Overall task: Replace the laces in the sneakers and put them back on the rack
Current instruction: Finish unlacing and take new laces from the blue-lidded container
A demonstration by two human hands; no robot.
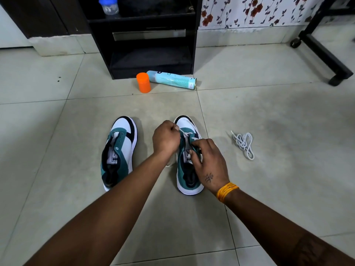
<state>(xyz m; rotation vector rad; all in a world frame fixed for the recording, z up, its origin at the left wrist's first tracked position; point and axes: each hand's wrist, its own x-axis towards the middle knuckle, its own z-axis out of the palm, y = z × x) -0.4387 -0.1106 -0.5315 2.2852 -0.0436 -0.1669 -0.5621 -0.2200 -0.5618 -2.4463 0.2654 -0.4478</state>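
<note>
Two teal, white and black sneakers stand side by side on the tiled floor, toes pointing away from me. The left sneaker (120, 148) has bare eyelets and no lace. Over the right sneaker (189, 181) both hands work a white lace (186, 133) strung across its lower eyelets. My left hand (166, 138) is curled into a fist and pinches one lace end near the toe side. My right hand (208, 160) pinches the other end at the teal eyelet flap and partly hides the tongue. A loose white lace (244, 144) lies bundled on the floor to the right.
A black shoe rack (151, 54) stands against the far wall, a small jar with a blue lid (108, 5) on its upper shelf. In front of it are an orange cap (143, 82) and a light blue spray can (172, 80) on its side. A black wheeled frame (322, 48) stands far right.
</note>
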